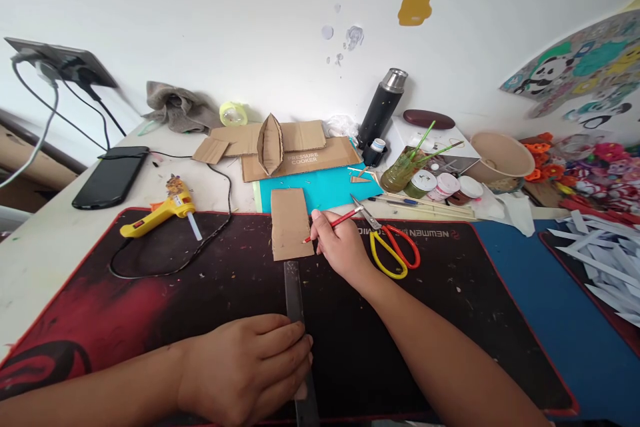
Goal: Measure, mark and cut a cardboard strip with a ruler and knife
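My right hand [341, 245] is closed around a red pencil [345, 217], its tip at the lower right part of a small cardboard piece [290, 217]. That rectangle lies flat on the black desk mat [210, 307]. Below it, my left hand [250, 370] grips a dark ruler [294, 287], whose far end reaches almost to the cardboard's lower edge. Scissors [395, 250] with one yellow and one red handle rest just right of my right hand, blades partly apart.
A yellow glue gun [160, 217] and a black phone [111, 177] lie left. Behind are cardboard pieces [320, 161], blue paper [320, 190], a black flask [383, 107], a jar with brushes [397, 177] and paint pots [421, 183]. Paper strips [600, 260] pile at right.
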`<move>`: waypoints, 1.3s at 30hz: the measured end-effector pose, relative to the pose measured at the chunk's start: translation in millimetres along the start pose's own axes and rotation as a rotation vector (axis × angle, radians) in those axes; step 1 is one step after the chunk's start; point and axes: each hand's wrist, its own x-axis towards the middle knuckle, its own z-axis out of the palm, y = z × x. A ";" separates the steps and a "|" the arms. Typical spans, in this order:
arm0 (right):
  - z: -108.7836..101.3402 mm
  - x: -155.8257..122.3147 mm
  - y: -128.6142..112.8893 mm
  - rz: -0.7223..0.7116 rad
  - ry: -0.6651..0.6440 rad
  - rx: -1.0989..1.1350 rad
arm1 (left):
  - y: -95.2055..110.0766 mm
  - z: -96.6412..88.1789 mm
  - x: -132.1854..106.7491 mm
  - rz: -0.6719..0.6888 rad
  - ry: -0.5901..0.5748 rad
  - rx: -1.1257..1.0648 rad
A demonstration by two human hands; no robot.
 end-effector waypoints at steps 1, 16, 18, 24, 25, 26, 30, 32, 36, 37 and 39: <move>0.0 0.2 0.0 0.000 0.000 -0.003 | 0.3 -0.1 -0.2 0.000 -0.006 0.004; 0.4 -0.3 3.3 0.019 -0.004 -0.009 | 0.2 0.3 -2.5 0.005 -0.009 -0.004; 0.5 0.0 3.2 0.021 -0.005 -0.006 | -0.1 0.1 -1.9 -0.001 -0.009 -0.008; 0.1 0.2 3.3 0.019 -0.003 -0.007 | -0.3 -0.5 -0.6 -0.008 -0.004 -0.004; 0.0 0.1 3.2 0.018 -0.004 -0.007 | -0.3 -0.5 -0.5 -0.007 -0.011 -0.002; 0.0 0.1 3.0 0.016 -0.004 -0.008 | -0.2 -0.5 -0.5 -0.006 -0.013 -0.001; 0.1 0.1 2.3 0.013 -0.002 -0.011 | -0.1 -0.8 0.0 -0.013 -0.009 -0.004; 0.3 0.0 2.3 0.012 0.001 -0.012 | -0.3 -1.3 0.4 -0.015 -0.010 -0.006; 0.9 0.2 2.9 0.010 0.004 -0.014 | -1.0 -1.8 0.7 -0.025 -0.008 -0.017; 1.1 0.2 3.0 0.009 0.003 -0.014 | -1.1 -1.7 0.5 -0.024 -0.009 -0.017; 1.5 0.2 2.9 0.007 0.002 -0.013 | -0.9 -1.3 -0.1 -0.020 -0.018 -0.009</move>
